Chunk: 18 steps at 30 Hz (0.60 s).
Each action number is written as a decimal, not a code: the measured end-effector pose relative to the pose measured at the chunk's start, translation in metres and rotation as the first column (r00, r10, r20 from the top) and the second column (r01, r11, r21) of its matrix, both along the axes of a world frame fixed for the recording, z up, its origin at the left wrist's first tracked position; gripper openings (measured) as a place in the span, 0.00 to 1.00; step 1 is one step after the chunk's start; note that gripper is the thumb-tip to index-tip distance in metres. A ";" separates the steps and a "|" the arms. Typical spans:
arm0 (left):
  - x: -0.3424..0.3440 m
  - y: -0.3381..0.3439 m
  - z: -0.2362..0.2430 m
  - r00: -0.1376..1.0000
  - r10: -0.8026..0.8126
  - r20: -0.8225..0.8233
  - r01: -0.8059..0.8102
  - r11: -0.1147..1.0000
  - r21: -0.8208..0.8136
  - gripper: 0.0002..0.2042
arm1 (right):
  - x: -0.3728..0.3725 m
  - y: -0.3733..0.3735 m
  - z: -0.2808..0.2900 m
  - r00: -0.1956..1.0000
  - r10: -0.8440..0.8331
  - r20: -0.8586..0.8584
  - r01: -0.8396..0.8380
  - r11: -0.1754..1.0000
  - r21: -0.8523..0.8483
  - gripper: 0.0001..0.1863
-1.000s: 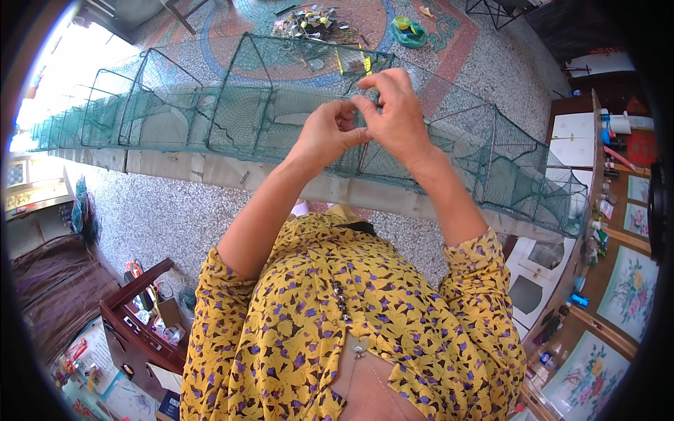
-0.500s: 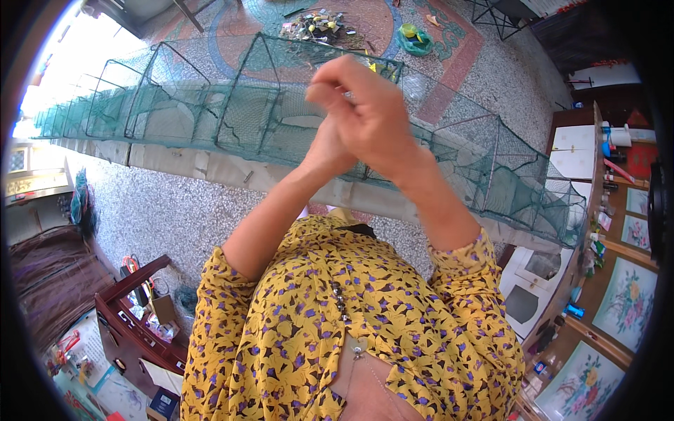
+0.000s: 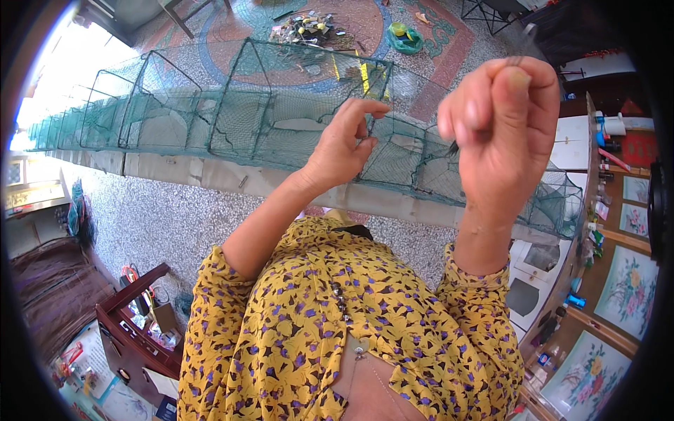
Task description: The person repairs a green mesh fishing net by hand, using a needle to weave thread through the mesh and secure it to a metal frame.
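Green net (image 3: 239, 133), one, stretched before you, long axis left to right, beneath both hands: your left hand (image 3: 342, 144), thumb and forefinger parted, apparently nearer its mesh; your right hand (image 3: 502, 133), curled closed, contents unclear, raised rightward.

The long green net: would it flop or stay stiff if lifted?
Thin and see-through, the green net would probably sag between its dark frames. Those frames, holding it open, look stiffer. It is likely light for its size, being so open-woven.
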<state>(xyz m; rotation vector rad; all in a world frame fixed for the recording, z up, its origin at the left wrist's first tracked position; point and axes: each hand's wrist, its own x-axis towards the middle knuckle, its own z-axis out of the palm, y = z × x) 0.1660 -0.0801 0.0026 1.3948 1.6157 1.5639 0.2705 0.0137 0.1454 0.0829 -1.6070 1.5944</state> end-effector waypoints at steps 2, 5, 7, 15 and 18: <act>0.003 -0.003 -0.001 0.996 0.087 -0.001 -0.087 0.996 -0.016 0.19 | 0.003 0.009 -0.007 0.974 -0.160 0.160 0.146 0.984 0.099 0.06; 0.003 -0.006 -0.002 0.990 0.143 0.020 -0.143 0.990 0.019 0.11 | 0.015 0.016 -0.019 0.800 -0.349 0.489 0.216 0.927 0.308 0.03; 0.001 -0.012 0.005 0.987 0.157 -0.031 -0.158 0.987 -0.040 0.08 | 0.018 0.019 -0.033 0.625 -0.439 0.646 0.150 0.879 0.452 0.02; 0.002 -0.019 0.007 0.976 0.133 -0.175 -0.177 0.949 -0.262 0.16 | 0.029 0.029 -0.075 0.418 -0.739 0.528 -0.130 0.526 0.840 0.03; -0.002 -0.016 0.000 0.984 0.121 -0.134 -0.159 0.930 -0.331 0.23 | 0.026 0.031 -0.088 0.457 -0.711 0.534 -0.109 0.552 0.827 0.02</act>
